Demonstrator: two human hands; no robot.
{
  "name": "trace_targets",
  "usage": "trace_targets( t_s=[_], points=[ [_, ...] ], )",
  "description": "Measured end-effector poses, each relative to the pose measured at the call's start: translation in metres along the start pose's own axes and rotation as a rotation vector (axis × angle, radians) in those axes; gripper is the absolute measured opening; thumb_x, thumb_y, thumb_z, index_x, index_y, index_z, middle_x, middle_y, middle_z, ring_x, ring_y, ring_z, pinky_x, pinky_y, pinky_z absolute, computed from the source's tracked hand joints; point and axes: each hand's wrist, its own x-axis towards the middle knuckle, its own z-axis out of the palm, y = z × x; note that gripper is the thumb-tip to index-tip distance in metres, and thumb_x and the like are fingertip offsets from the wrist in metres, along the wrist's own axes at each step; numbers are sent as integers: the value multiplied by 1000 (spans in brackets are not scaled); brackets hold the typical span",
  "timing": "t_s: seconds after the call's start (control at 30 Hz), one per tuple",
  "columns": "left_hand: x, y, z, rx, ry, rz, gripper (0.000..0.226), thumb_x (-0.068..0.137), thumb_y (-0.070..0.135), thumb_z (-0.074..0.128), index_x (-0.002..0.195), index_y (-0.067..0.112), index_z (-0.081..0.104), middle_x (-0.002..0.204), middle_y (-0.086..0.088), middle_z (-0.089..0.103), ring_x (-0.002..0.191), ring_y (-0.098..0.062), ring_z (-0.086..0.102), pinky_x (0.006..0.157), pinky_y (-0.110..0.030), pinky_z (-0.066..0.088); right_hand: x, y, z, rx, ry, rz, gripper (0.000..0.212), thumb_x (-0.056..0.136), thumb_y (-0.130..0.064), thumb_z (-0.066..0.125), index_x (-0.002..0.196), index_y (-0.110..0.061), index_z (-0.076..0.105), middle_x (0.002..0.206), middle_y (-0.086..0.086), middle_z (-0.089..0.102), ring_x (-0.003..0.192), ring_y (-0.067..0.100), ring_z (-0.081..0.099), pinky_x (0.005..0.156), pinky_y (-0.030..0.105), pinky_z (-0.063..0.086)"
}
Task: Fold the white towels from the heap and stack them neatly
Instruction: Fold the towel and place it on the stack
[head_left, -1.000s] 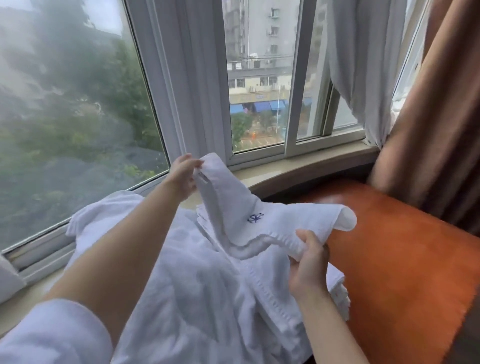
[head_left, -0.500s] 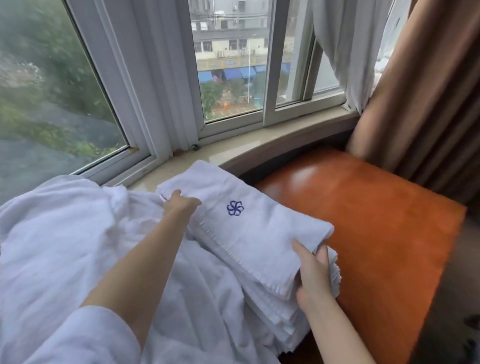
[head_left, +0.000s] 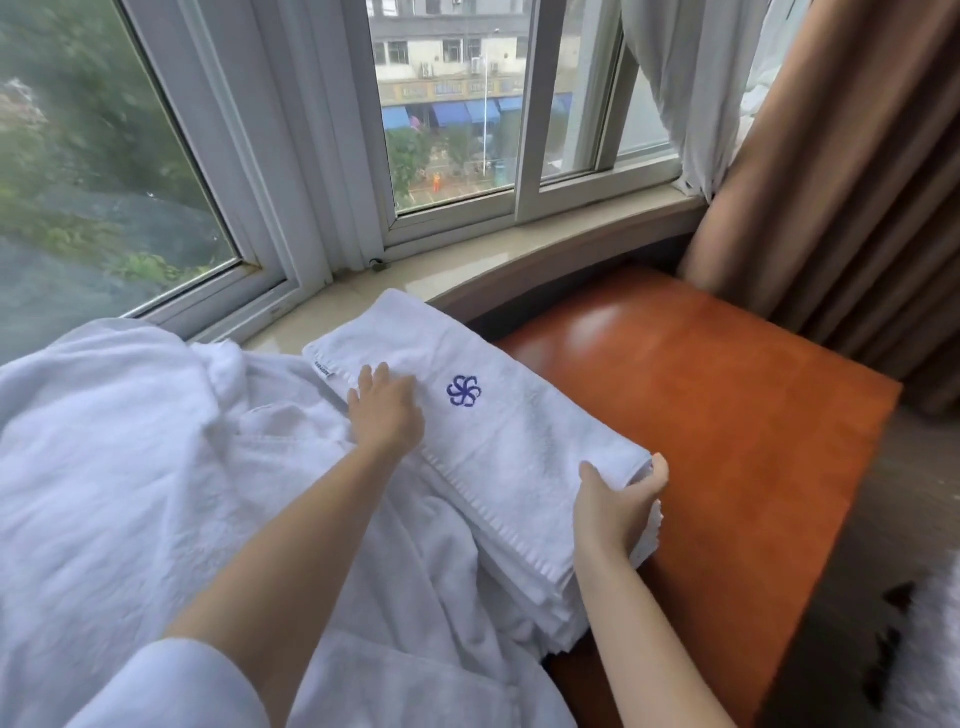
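A folded white towel (head_left: 519, 436) with a blue flower logo lies on top of a stack of folded white towels (head_left: 540, 597) at the left edge of the orange table. My left hand (head_left: 387, 413) lies flat on the towel's left part, fingers straight. My right hand (head_left: 618, 499) grips the towel's near right corner, thumb on top and fingers curled under the edge. A heap of loose white towels (head_left: 130, 467) spreads to the left, under my left arm.
The glossy orange table (head_left: 727, 415) extends to the right of the stack. A stone window sill (head_left: 519, 260) and window frames run behind it. A brown curtain (head_left: 831, 182) hangs at the right, and a sheer white curtain (head_left: 680, 78) hangs beside it.
The towel, held up between both hands a second ago, came down flat onto the stack. My left hand has let go of its far corner and now presses flat on it.
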Motion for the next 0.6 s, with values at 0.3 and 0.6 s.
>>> trace_targets(
  t_s=[0.3,0.6],
  points=[
    [15,13,9,54,-141,210,55,100,37,38,152,31,20,162,-3,7,148,-24,4,117,-52,9,2,15,-1,-160,74,-50,65,88,-14,61,145,-28,33,146,7,41,131,33,37,110,49,29],
    [54,12,6,85,-84,226,46,102,20,27,146,31,30,162,4,14,149,-21,3,116,-59,0,13,-40,76,-764,-546,-764,53,98,-30,43,150,-26,30,162,5,8,149,22,-1,119,38,-4]
  ],
)
